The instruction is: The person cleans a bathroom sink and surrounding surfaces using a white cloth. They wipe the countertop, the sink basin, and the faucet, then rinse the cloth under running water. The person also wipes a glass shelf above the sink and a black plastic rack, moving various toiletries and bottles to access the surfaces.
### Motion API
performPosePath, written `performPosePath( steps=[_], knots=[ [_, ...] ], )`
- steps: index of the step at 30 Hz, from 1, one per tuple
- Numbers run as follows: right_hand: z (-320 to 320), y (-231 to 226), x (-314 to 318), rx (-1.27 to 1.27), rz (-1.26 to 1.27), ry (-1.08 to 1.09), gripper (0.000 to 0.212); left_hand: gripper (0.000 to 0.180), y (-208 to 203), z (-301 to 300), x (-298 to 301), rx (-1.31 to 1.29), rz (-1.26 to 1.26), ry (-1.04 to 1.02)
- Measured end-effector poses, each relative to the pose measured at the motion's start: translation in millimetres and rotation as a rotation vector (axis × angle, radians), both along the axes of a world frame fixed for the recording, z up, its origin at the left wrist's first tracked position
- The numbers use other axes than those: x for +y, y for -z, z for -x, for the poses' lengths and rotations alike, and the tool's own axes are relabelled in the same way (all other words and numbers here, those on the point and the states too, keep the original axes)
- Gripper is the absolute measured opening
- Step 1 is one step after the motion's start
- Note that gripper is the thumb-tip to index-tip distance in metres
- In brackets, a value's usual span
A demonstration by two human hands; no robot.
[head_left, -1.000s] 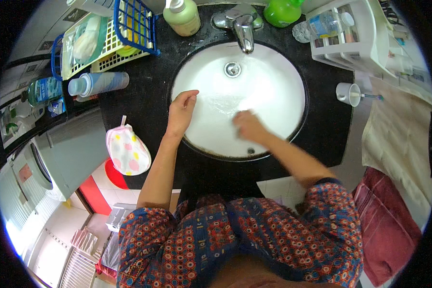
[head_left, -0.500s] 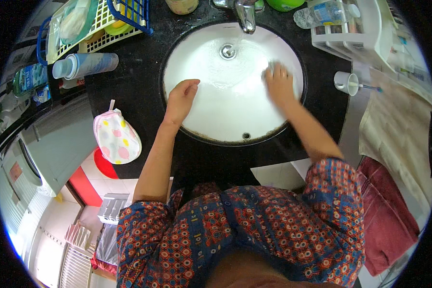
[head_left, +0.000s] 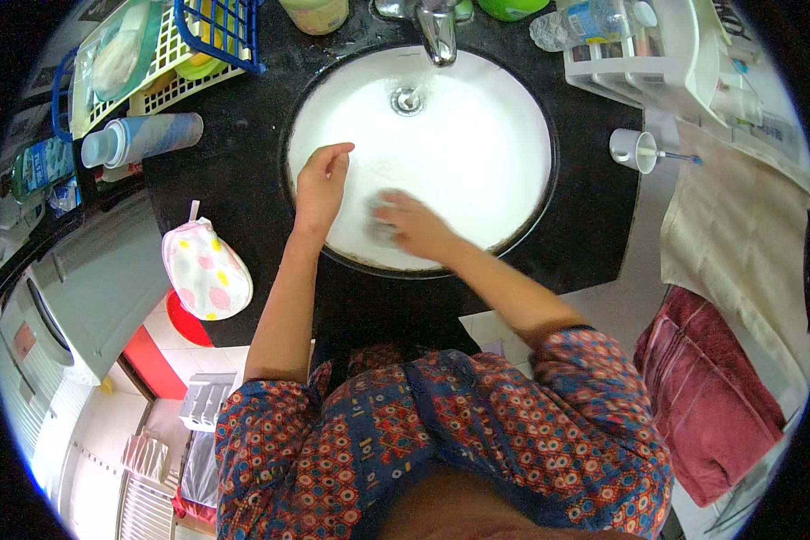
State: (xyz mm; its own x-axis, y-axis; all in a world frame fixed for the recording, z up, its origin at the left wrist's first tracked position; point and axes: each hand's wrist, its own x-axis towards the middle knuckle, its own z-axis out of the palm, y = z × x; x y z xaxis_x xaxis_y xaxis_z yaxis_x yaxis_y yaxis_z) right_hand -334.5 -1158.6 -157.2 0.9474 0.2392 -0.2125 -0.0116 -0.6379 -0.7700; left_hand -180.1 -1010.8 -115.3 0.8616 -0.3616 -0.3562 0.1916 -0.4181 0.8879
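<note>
Well, the right hand [head_left: 416, 227] grips a blurred grey pad [head_left: 381, 219], long axis unclear, at seven o'clock in the sink [head_left: 490, 166]; left hand [head_left: 320, 187] loosely curled at nine, faucet [head_left: 438, 36] at twelve.

The black surface [head_left: 589, 211] held an inset white sink [head_left: 486, 139], with a chrome faucet [head_left: 438, 36] behind it. Left of the sink were a spotted pouch [head_left: 209, 270] and a blue-capped can [head_left: 157, 139].

There are two hands [head_left: 322, 184] [head_left: 417, 225], one sink [head_left: 504, 135], one faucet [head_left: 437, 34], one pouch [head_left: 207, 270] and one maroon towel [head_left: 706, 396]
</note>
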Motion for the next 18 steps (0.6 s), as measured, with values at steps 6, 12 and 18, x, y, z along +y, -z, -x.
performPosePath(
  steps=[6,12,18],
  knots=[
    [-34.2,-2.5,-145.6,-0.087,0.672,0.499,0.043,0.019,-1.2,26.2,2.9,0.121,0.04,0.007],
    [-195.5,78.6,-74.0,-0.331,-0.545,1.696,0.055,0.02,-13.4,33.2,9.6,0.197,0.044,0.054],
    [-166.7,69.7,45.6,-0.359,0.0,0.607,0.052,0.019,-10.0,36.2,11.3,0.182,0.035,-0.019]
  ],
)
